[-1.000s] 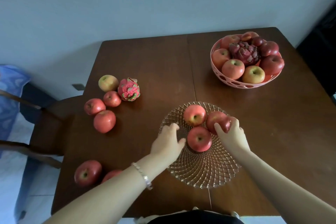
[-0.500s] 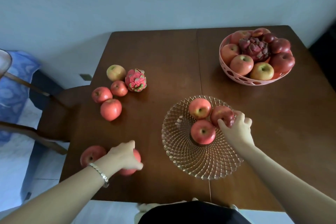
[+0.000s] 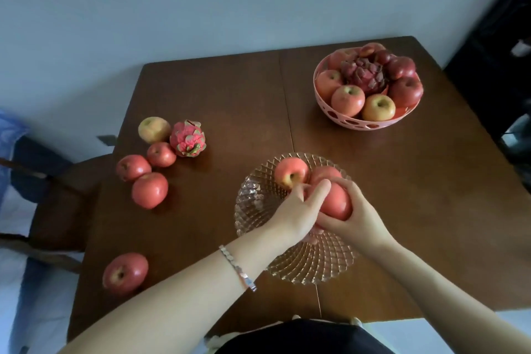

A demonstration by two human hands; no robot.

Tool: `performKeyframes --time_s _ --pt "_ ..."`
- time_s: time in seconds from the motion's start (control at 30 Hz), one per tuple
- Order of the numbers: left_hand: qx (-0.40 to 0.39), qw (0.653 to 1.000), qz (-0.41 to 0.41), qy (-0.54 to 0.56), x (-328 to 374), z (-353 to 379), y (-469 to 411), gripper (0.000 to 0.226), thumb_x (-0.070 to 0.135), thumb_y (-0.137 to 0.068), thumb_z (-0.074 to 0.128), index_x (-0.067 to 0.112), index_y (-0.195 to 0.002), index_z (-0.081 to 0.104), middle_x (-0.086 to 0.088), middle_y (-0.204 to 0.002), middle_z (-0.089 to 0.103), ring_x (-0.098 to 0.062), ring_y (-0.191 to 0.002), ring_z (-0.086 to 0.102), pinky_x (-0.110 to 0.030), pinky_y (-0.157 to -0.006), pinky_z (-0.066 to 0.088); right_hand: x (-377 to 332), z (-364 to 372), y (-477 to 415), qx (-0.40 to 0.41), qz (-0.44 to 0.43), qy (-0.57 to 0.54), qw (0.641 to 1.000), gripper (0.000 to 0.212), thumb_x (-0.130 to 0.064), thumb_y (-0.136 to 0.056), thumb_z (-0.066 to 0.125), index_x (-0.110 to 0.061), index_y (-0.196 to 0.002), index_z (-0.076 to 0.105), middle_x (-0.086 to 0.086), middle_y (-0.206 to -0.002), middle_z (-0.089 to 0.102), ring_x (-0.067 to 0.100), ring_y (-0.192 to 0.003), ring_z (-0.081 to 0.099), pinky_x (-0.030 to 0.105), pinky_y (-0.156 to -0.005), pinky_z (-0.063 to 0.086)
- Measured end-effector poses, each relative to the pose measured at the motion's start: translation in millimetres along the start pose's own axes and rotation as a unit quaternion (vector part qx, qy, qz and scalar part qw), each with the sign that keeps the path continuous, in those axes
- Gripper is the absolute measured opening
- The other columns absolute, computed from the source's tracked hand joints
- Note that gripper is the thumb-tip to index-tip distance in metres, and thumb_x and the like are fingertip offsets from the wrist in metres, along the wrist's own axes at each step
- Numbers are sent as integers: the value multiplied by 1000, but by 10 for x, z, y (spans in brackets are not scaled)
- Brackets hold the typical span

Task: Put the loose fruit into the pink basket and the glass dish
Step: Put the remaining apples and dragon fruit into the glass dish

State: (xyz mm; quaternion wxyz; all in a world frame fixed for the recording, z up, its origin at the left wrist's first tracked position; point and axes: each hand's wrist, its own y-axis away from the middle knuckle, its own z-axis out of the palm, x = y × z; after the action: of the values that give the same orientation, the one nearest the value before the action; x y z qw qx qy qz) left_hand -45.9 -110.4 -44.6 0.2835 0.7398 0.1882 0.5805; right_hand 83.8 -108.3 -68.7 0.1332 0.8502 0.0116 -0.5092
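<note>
Over the middle of the glass dish [image 3: 250, 210], both hands hold one red apple [image 3: 338, 205]. My left hand [image 3: 296, 217] grips it from the left, and my right hand [image 3: 357, 220] cups it from the right and below. Two more apples [image 3: 290, 172] [image 3: 324, 173] lie at the dish's far side; what is under my hands is hidden. The pink basket [image 3: 356, 123] at the far right is full of apples and a dark dragon fruit. Loose on the left are a yellowish apple [image 3: 153, 129], a pink dragon fruit [image 3: 187, 139], three red apples [image 3: 150, 190] and one near apple [image 3: 125, 273].
The brown wooden table [image 3: 218, 89] stands against a pale wall. A wooden chair [image 3: 54, 210] sits at its left edge beside blue fabric. Dark furniture stands off the right side.
My left hand picked a red apple from the near left of the table and carried it over the dish. My right hand left the dish's apple and closed on the carried one.
</note>
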Motion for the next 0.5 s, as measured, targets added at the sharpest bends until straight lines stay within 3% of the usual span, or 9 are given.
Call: performKeyframes --time_s 0.07,0.17,0.27,0.43,0.5 --pt "49 985 63 -153 -137 -46 -54 54 54 -91 38 21 -134 41 1 -107 55 -19 -100 58 -36 -84 51 147 -87 3 16 92 23 995 72 -31 -63 83 -25 -121 40 -2 -107 54 15 -90 58 24 -76 47" --pt "109 919 97 -366 -408 -127 -209 51 40 -90 52 28 -137 36 -8 -138 36 -28 -123 42 -38 -95 46 313 -122 3 0 193 49 980 79 -34 -63 83 -10 -121 35 6 -108 51 24 -88 61 33 -72 52" --pt "70 940 49 -331 -526 -127 -306 58 31 -90 56 34 -140 28 -9 -139 34 -32 -118 50 -41 -96 47 369 -60 -41 -22 198 93 976 68 -41 -72 75 -10 -122 42 12 -113 52 24 -82 60 30 -66 53" --pt "61 956 59 -280 -557 -126 -350 59 26 -91 57 33 -141 27 -8 -132 42 -25 -111 56 -32 -91 45 373 51 -100 12 195 160 968 57 -49 -83 58 -8 -119 41 17 -116 56 33 -95 60 35 -73 49" --pt "58 959 59 -271 -562 -135 -362 59 25 -91 58 32 -141 28 -8 -133 42 -25 -113 55 -30 -91 42 370 79 -81 23 173 234 956 52 -52 -87 49 -10 -116 40 15 -115 60 35 -100 60 35 -73 44"
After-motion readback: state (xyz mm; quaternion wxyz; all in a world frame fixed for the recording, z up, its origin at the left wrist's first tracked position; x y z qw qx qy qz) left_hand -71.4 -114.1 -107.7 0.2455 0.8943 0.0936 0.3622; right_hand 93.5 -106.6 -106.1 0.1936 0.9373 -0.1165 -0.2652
